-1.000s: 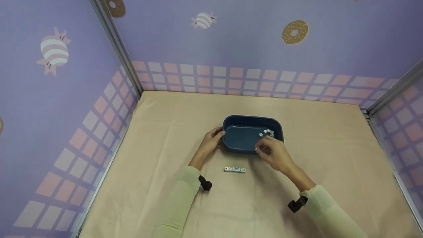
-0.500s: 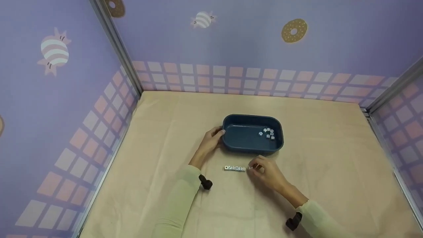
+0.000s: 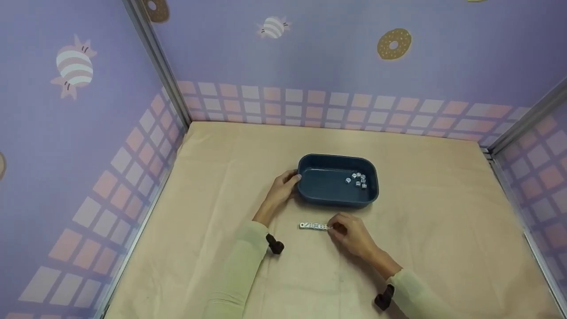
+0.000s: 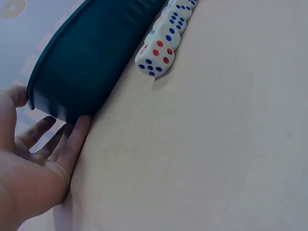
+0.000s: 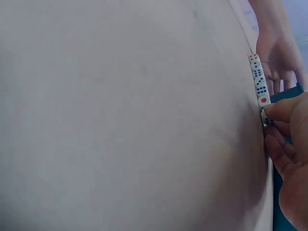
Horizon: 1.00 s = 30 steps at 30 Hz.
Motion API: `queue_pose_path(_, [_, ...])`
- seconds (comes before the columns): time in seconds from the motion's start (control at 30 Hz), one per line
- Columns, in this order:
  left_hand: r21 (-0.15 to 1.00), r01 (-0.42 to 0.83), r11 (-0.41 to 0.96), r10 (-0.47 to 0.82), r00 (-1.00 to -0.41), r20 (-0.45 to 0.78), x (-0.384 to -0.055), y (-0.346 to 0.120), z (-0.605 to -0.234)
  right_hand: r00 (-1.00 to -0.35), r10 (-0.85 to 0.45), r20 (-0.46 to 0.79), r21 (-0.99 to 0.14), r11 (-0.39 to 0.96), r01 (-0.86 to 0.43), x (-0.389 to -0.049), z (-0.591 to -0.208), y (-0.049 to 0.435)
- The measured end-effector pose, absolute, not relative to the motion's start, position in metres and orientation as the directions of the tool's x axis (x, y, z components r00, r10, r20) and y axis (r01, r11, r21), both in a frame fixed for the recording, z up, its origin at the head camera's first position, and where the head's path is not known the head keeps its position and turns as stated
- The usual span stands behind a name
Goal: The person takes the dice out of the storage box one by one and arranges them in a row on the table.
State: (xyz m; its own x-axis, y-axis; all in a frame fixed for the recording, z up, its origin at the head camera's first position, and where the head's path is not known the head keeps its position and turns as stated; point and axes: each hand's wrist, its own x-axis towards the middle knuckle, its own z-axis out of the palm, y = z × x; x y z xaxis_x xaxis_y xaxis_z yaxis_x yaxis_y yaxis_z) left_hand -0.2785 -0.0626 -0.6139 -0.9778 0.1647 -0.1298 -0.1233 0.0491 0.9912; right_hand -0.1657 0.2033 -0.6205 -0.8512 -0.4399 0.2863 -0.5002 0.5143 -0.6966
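Note:
My left hand holds the left end of a dark blue rectangular tub, thumb at the rim and the other fingers against the outer wall low down. In front of the tub, a straight row of white dice with blue and red pips lies on the cloth. At the right end of that row, my right hand pinches a die between thumb and fingers, right up against the last die. In the head view the fingers mostly hide this die. Several loose dice lie inside the tub's right half.
A beige cloth covers the table. Purple printed panels stand behind and at both sides, joined by metal posts. A small black camera sits on each wrist.
My right hand has come out of the tub with a die, moved toward me and then left to the row's right end. My left hand stays on the tub.

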Motion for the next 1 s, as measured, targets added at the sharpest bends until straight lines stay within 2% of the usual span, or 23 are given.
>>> queue_pose_path(0.2, [0.991,-0.126,0.033,0.155,-0.979,-0.130,-0.278,-0.062,-0.612,-0.855,-0.448,0.262,-0.718,0.501,-0.483,-0.167,-0.625,0.204])
queue_pose_path(0.53, [0.989,-0.147,0.012,0.160,-0.976,-0.147,-0.277,-0.059,-0.613,-0.897,-0.399,0.191,-0.821,0.436,-0.369,-0.168,-0.631,0.208])
queue_pose_path(0.73, [0.988,-0.152,0.012,0.147,-0.977,-0.152,-0.276,-0.062,-0.614,-0.899,-0.398,0.183,-0.815,0.451,-0.365,-0.168,-0.632,0.200])
queue_pose_path(1.0, [0.991,-0.124,0.050,0.160,-0.978,-0.131,-0.276,-0.061,-0.614,-0.875,-0.427,0.227,-0.773,0.468,-0.429,-0.173,-0.632,0.201])
